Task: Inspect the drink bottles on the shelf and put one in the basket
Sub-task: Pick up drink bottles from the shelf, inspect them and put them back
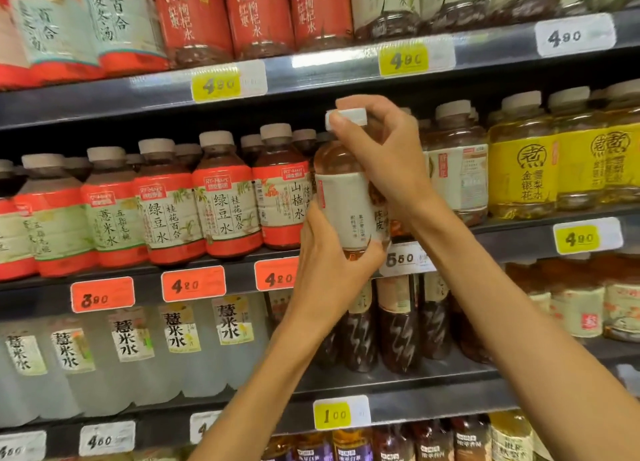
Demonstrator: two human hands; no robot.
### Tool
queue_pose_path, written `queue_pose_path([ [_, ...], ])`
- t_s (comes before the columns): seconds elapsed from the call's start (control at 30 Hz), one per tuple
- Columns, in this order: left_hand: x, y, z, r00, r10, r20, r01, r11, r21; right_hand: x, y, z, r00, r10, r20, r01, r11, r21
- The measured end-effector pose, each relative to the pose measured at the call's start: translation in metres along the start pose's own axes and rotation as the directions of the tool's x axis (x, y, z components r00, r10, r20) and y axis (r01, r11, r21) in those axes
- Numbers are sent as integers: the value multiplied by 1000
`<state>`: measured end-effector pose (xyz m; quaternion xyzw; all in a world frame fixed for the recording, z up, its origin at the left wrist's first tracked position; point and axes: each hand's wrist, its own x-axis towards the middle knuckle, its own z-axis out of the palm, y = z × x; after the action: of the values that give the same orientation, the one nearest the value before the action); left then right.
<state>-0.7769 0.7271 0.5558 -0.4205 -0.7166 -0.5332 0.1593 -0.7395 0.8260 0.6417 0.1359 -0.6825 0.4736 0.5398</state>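
I hold an amber drink bottle [346, 197] with a pale label and a white cap upright in front of the middle shelf [221, 263]. My left hand [329, 256] grips its base from below, fingers wrapped around the bottom. My right hand [377, 148] pinches the white cap at the top, with its palm alongside the bottle's right side. No basket is in view.
Rows of bottles fill every shelf: red-labelled ones [225, 197] to the left, yellow ones [526, 173] to the right, clear ones [173, 349] and dark ones [398, 325] below. Price tags [194, 284] line the shelf edges.
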Motion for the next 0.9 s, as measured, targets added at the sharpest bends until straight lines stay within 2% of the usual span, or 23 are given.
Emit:
queue_pose_path([
  [0.13, 1, -3, 7, 982, 139, -128, -98, 955, 281, 1, 12, 4, 995, -84, -58, 77, 990, -118],
  [0.23, 2, -4, 11, 967, 167, -192, -109, 954, 280, 5, 18, 8, 987, -117, -113, 86, 965, -248],
  [0.3, 5, -7, 13, 957, 180, -226, -115, 954, 276, 4, 20, 9, 962, -234, -140, 176, 924, -339],
  [0.37, 8, -9, 16, 949, 198, -247, -118, 945, 306, 0, 23, 7, 938, -321, -131, 239, 872, -427],
  [0.43, 10, -11, 18, 944, 207, -258, -114, 936, 332, -6, 27, 1, 934, -344, -98, 255, 832, -492],
  [0.6, 22, -14, 19, 944, 204, -260, -63, 884, 463, -17, 40, -17, 928, -373, 6, 235, 572, -786],
  [0.8, 28, -11, 27, 938, 191, -289, 26, 793, 608, -24, 53, -24, 927, -354, 121, 284, 458, -842],
  [0.9, 28, -10, 28, 938, 188, -293, 29, 795, 605, -23, 51, -29, 930, -339, 142, 301, 481, -824],
])
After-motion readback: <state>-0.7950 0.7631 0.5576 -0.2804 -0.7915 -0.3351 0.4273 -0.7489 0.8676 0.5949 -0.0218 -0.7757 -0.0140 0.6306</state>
